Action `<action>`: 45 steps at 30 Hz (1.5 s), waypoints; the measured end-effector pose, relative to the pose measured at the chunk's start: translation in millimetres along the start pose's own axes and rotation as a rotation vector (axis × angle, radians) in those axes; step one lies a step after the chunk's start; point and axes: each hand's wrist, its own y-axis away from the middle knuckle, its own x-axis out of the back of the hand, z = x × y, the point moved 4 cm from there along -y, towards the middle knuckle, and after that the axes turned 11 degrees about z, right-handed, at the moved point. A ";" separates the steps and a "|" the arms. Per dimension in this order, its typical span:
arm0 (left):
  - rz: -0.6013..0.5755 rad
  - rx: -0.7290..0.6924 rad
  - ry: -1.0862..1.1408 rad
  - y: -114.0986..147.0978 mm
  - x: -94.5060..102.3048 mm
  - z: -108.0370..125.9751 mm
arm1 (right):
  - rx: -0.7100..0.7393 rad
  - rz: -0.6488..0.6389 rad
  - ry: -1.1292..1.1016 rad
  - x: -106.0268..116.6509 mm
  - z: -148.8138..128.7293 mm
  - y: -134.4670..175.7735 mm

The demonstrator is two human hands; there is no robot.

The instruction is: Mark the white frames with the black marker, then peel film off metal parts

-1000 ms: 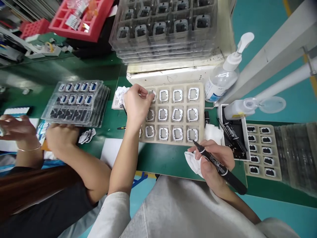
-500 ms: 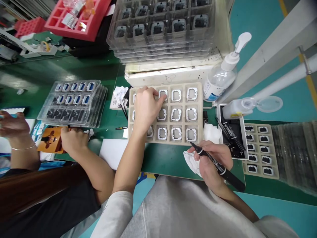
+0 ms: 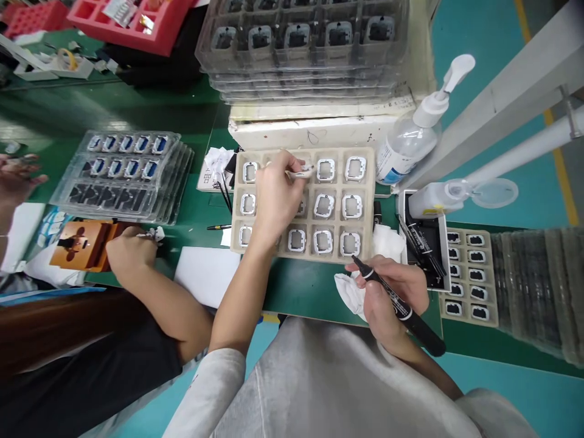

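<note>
My left hand is closed over the beige compartment tray, pinching a small white-and-silver frame that is tilted almost edge-on above the tray's back row. Similar squarish frames lie in the tray's other compartments, some partly covered by my hand and wrist. In my right hand is a black marker, its uncapped tip pointing up and left near the tray's front right corner. A crumpled white tissue hangs by the fingers of that hand; whether they grip it I cannot tell.
Behind the tray, clear plastic trays are stacked on a white box. A pump bottle and a black bin of markers stand at right. At left, a co-worker's hand rests near an orange fixture and another tray stack.
My left hand has lifted the frame from its back-row compartment and tilted it. The marker stays in my right hand. The co-worker's far hand has moved up and left, and the view has shifted slightly.
</note>
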 end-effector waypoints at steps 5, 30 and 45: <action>-0.053 0.313 0.424 55.8 23.5 26.7 | 0.104 0.034 -0.022 0.6 -7.0 -4.9; -0.159 0.356 0.287 164.1 24.9 46.3 | 0.233 -0.103 0.222 -14.4 -10.9 -7.5; -0.152 0.298 0.255 167.9 25.2 45.0 | 0.192 -0.084 0.244 -12.9 -11.9 -5.4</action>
